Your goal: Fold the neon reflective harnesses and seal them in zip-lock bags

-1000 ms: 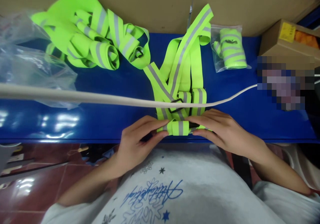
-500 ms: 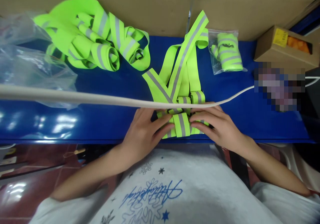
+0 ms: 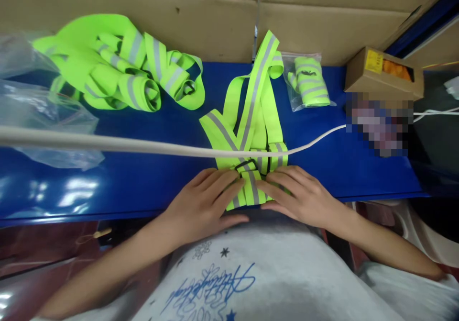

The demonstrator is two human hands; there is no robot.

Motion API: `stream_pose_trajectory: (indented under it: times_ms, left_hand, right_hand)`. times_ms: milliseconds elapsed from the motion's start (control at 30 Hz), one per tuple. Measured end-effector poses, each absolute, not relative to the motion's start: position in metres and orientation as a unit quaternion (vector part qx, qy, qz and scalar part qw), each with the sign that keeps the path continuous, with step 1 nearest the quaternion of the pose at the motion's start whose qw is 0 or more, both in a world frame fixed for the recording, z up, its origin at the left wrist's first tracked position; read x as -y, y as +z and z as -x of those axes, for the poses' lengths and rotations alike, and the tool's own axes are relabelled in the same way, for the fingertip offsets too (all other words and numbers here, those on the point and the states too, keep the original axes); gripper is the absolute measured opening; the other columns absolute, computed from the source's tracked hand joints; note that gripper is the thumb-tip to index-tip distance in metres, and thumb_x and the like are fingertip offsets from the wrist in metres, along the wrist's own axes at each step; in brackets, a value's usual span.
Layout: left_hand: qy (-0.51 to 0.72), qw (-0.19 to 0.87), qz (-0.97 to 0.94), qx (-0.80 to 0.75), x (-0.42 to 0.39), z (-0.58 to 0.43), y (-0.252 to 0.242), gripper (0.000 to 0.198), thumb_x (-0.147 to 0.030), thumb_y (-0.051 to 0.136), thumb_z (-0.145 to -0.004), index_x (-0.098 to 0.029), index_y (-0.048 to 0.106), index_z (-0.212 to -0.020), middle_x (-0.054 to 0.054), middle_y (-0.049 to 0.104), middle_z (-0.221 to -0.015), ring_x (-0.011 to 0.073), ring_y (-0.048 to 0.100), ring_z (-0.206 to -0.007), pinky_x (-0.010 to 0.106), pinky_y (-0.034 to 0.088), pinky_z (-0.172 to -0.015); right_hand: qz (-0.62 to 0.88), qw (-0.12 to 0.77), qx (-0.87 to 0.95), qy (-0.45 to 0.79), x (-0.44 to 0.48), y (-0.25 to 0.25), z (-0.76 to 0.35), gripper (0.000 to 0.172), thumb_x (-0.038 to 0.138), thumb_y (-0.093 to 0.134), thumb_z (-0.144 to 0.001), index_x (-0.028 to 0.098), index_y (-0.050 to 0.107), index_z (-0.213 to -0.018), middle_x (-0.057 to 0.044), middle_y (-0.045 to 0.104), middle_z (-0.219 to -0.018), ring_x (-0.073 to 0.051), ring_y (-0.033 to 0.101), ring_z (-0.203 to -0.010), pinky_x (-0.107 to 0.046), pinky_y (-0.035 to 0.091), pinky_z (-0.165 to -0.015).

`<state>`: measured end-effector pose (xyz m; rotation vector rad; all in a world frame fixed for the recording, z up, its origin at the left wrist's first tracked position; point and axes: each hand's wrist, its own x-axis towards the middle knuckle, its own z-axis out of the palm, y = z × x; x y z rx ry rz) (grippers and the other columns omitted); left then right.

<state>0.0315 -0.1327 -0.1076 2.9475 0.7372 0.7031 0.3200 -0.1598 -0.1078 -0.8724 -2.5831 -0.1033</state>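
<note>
A neon-green reflective strap harness [image 3: 251, 120] with grey stripes lies on the blue table [image 3: 143, 177], its near end folded into a bundle at the front edge. My left hand [image 3: 204, 204] presses the bundle's left side with fingers stretched along it. My right hand [image 3: 297, 194] presses the right side the same way. A black buckle [image 3: 245, 164] shows just beyond my fingertips. Both hands lie flat on the folded strap rather than wrapped round it.
A heap of more green straps [image 3: 122, 72] lies at the back left beside clear plastic bags [image 3: 39, 115]. A bagged rolled strap [image 3: 308, 82] and a cardboard box [image 3: 383, 72] sit at the back right. A white cable [image 3: 143, 144] crosses the table. Cardboard [image 3: 215, 19] lines the back.
The folded end was rolled over toward the buckle and both hands have settled flatter on it. The camera shifted, so everything sits a little lower and to the left.
</note>
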Motion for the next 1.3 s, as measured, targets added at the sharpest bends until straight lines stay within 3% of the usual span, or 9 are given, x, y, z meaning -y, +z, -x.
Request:
stream_pose_trajectory:
  times_ms: [133, 367, 600, 800, 900, 1000, 1100, 1200, 1300]
  left_hand:
    - [0.244, -0.041, -0.944, -0.219, 0.129, -0.036, -0.107, 0.038, -0.037, 0.07, -0.105, -0.004, 0.066, -0.122, 0.015, 0.076, -0.108, 0.0286, 0.075, -0.096, 0.042, 0.065, -0.08]
    - [0.223, -0.096, -0.951, -0.192, 0.108, -0.043, -0.104, 0.034, -0.015, 0.059, -0.106, -0.011, 0.057, -0.14, 0.011, 0.078, -0.103, 0.0247, 0.076, -0.085, 0.037, 0.063, -0.072]
    - [0.24, 0.018, -0.939, -0.247, 0.072, -0.052, -0.114, 0.031, -0.034, 0.043, -0.116, -0.016, 0.063, -0.131, 0.009, 0.079, -0.108, 0.0214, 0.076, -0.094, 0.031, 0.059, -0.08]
    - [0.3, 0.052, -0.923, -0.235, 0.059, -0.051, -0.115, 0.027, -0.038, 0.049, -0.114, -0.014, 0.061, -0.12, 0.013, 0.071, -0.115, 0.025, 0.071, -0.105, 0.035, 0.058, -0.087]
    - [0.289, 0.025, -0.923, -0.251, 0.062, -0.051, -0.116, 0.028, -0.038, 0.05, -0.114, -0.013, 0.059, -0.119, 0.014, 0.069, -0.112, 0.0266, 0.069, -0.103, 0.038, 0.056, -0.087]
    - [0.277, -0.06, -0.919, -0.276, 0.067, -0.052, -0.119, 0.027, -0.036, 0.048, -0.113, -0.013, 0.057, -0.123, 0.015, 0.069, -0.112, 0.0307, 0.067, -0.101, 0.042, 0.051, -0.081]
    - [0.263, -0.136, -0.91, -0.291, 0.07, -0.055, -0.121, 0.022, -0.029, 0.049, -0.109, -0.013, 0.057, -0.122, 0.018, 0.069, -0.118, 0.0335, 0.066, -0.103, 0.045, 0.048, -0.083]
    - [0.239, -0.147, -0.915, -0.289, 0.07, -0.056, -0.122, 0.017, -0.022, 0.047, -0.106, -0.014, 0.058, -0.115, 0.018, 0.069, -0.118, 0.0329, 0.065, -0.103, 0.045, 0.048, -0.086]
    - [0.219, -0.099, -0.927, -0.289, 0.067, -0.055, -0.124, 0.019, -0.022, 0.042, -0.107, -0.014, 0.059, -0.109, 0.017, 0.068, -0.112, 0.0324, 0.063, -0.099, 0.046, 0.049, -0.087]
  right_hand:
    - [0.31, 0.192, 0.93, -0.047, 0.161, -0.107, -0.32, 0.044, 0.033, 0.07, -0.106, 0.008, 0.066, -0.141, -0.012, 0.076, -0.122, -0.028, 0.069, -0.115, -0.045, 0.061, -0.101]
    - [0.307, 0.243, 0.919, -0.055, 0.14, -0.106, -0.314, 0.033, 0.027, 0.056, -0.112, 0.003, 0.068, -0.131, -0.017, 0.077, -0.115, -0.026, 0.073, -0.106, -0.042, 0.063, -0.095]
    - [0.3, 0.246, 0.921, 0.017, 0.096, -0.103, -0.316, 0.035, 0.03, 0.042, -0.117, 0.009, 0.07, -0.113, -0.012, 0.074, -0.094, -0.019, 0.069, -0.083, -0.031, 0.056, -0.072]
    - [0.292, 0.229, 0.919, 0.133, 0.077, -0.102, -0.32, 0.033, 0.026, 0.042, -0.115, 0.011, 0.064, -0.134, -0.011, 0.076, -0.104, -0.017, 0.071, -0.085, -0.029, 0.056, -0.074]
    - [0.29, 0.225, 0.91, 0.193, 0.068, -0.1, -0.321, 0.032, 0.026, 0.045, -0.114, 0.012, 0.064, -0.135, -0.011, 0.077, -0.106, -0.017, 0.071, -0.086, -0.027, 0.052, -0.073]
    - [0.297, 0.172, 0.911, 0.229, 0.057, -0.096, -0.318, 0.035, 0.033, 0.043, -0.116, 0.013, 0.07, -0.125, -0.008, 0.075, -0.092, -0.016, 0.067, -0.077, -0.027, 0.044, -0.066]
    - [0.323, 0.125, 0.923, 0.167, 0.053, -0.096, -0.308, 0.04, 0.036, 0.04, -0.118, 0.016, 0.075, -0.12, -0.007, 0.073, -0.09, -0.017, 0.065, -0.08, -0.03, 0.039, -0.068]
    - [0.36, 0.189, 0.913, 0.023, 0.061, -0.103, -0.297, 0.038, 0.031, 0.04, -0.117, 0.017, 0.074, -0.123, -0.011, 0.073, -0.106, -0.023, 0.065, -0.098, -0.036, 0.041, -0.082]
    - [0.345, 0.239, 0.907, -0.043, 0.072, -0.109, -0.293, 0.036, 0.024, 0.038, -0.116, 0.015, 0.073, -0.114, -0.012, 0.073, -0.109, -0.025, 0.064, -0.104, -0.038, 0.044, -0.09]
